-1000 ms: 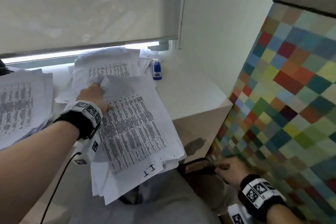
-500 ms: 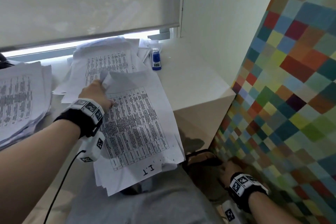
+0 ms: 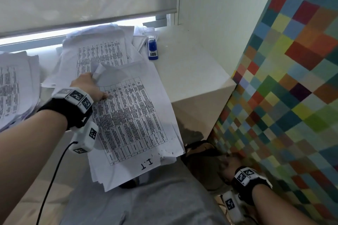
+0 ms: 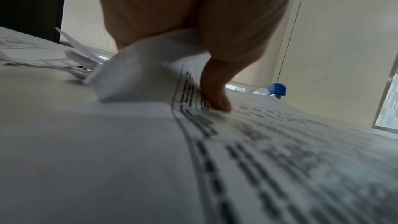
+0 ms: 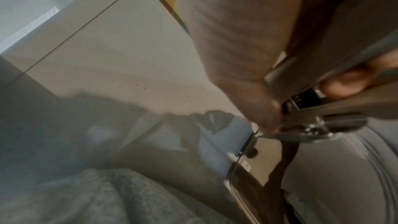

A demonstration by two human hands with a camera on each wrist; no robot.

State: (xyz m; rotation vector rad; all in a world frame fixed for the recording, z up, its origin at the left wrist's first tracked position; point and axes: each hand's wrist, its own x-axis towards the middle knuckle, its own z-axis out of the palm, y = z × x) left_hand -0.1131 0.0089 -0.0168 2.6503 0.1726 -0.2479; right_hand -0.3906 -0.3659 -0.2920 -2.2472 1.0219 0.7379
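While the left hand (image 3: 86, 86) pinched the printed sheet (image 3: 131, 115) by its curled corner, thumb pressed flat, sheet lay on the paper pile (image 3: 102, 175) at the desk (image 3: 192, 71) edge (blue stapler (image 3: 152, 49) near), right hand (image 3: 229, 166) down low, fingers curled round a bag strap (image 5: 312, 67).

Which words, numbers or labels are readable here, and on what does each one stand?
"I.T": handwritten, on the top sheet, near its edge towards the person.
Printed tables on the paper piles: too small to read.
White label on the blue stapler: blurred.
Wrist bands: square code patterns only, no words.
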